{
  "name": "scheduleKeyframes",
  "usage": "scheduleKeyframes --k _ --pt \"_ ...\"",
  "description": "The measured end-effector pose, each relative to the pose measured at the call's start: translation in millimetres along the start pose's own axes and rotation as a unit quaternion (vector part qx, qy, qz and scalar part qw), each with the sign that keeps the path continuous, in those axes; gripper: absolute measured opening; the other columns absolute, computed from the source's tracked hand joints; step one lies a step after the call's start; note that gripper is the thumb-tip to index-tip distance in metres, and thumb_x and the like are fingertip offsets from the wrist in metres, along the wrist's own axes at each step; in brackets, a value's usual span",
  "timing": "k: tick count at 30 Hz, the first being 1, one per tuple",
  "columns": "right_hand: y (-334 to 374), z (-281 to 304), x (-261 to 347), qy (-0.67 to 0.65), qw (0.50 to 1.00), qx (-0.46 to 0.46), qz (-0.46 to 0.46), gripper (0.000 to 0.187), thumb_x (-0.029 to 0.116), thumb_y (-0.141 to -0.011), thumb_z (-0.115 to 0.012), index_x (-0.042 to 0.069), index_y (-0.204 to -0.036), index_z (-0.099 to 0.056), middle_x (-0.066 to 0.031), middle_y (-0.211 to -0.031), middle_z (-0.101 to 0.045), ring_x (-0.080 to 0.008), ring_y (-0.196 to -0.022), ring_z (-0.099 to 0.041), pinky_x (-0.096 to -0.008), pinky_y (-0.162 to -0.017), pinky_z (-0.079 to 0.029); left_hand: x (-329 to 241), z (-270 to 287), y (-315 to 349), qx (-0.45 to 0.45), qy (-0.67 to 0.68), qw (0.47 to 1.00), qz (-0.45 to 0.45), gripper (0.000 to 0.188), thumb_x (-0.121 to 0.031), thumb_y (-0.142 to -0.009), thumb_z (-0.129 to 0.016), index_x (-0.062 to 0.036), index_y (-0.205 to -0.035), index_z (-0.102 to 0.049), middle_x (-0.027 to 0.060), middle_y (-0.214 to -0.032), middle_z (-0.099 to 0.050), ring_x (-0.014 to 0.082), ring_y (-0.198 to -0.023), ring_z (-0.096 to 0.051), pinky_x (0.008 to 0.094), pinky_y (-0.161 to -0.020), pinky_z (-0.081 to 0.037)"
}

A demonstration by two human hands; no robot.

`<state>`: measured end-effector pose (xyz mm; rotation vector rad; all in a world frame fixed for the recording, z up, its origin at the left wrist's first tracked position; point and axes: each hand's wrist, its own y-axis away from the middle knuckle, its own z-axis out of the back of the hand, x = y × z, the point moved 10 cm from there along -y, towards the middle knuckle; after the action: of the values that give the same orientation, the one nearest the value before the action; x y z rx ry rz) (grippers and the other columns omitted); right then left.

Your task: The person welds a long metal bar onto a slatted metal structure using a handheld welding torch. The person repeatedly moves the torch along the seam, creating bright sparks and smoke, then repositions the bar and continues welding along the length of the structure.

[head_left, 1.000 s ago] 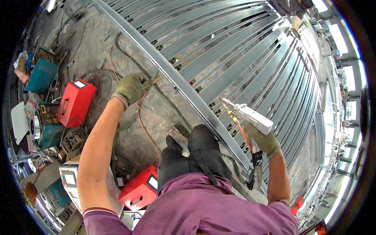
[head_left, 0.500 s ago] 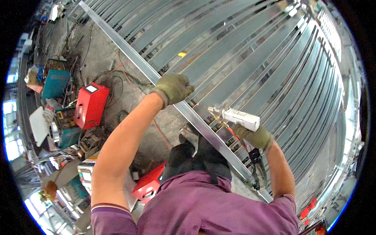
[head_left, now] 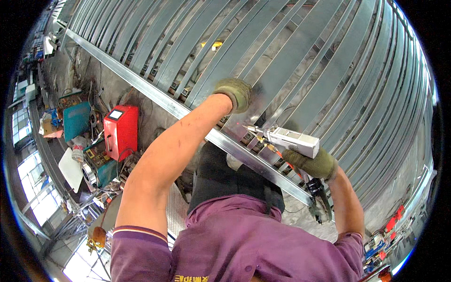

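Observation:
My right hand (head_left: 314, 162), in an olive-green work glove, is closed round the grip of a welding gun (head_left: 293, 140) with a white and silver body. Its narrow tip points left, close above the slat ends beside a bright metal rail (head_left: 174, 109). An orange-red hose (head_left: 290, 164) and a black cable run down from the gun. My left hand (head_left: 235, 95), gloved alike, rests on a flat grey metal slat (head_left: 265, 91) just beyond the rail. Its fingers curl downward; whether they grip the slat's edge is hidden.
Long parallel metal slats (head_left: 347, 66) stretch away with gaps between them. A yellow object (head_left: 216, 45) shows through one gap. Left of the rail stand a red machine (head_left: 121, 134) and teal boxes (head_left: 76, 121). A dark cable bundle (head_left: 320, 207) hangs near my right forearm.
My left hand has moved off the rail, right and farther onto the slats. The welding gun stays in my right hand, its tip still near the rail. The whole view has shifted.

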<state>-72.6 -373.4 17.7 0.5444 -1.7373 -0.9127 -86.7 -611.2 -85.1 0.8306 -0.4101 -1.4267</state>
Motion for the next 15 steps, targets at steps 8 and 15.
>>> scheduleKeyframes --k 8,15 --pt "-2.0 -22.0 12.2 0.020 0.997 -0.023 0.077 0.055 0.034 -0.098 -0.080 0.005 -0.142 -0.064 -0.0049 -0.113 -0.075 -0.0130 -0.095 -0.063 -0.0309 -0.085 -0.055 -4.1 5.0 -4.6 -0.038 0.013 0.998 -0.042 0.043 -0.039 -0.096 -0.058 -0.0055 -0.113 -0.080 0.0220 -0.113 -0.077 0.0405 -0.108 -0.074 0.0506 -0.094 -0.056" --pt "-27.5 -29.4 33.0 0.041 0.996 0.006 0.079 0.058 0.033 -0.097 -0.081 0.003 -0.142 -0.063 -0.0116 -0.132 -0.073 -0.0174 -0.115 -0.065 -0.0329 -0.102 -0.052 -0.8 -1.3 -12.3 -0.008 0.015 0.999 -0.044 0.042 -0.041 -0.092 -0.066 -0.0065 -0.112 -0.081 0.0211 -0.114 -0.077 0.0375 -0.107 -0.075 0.0488 -0.095 -0.057"
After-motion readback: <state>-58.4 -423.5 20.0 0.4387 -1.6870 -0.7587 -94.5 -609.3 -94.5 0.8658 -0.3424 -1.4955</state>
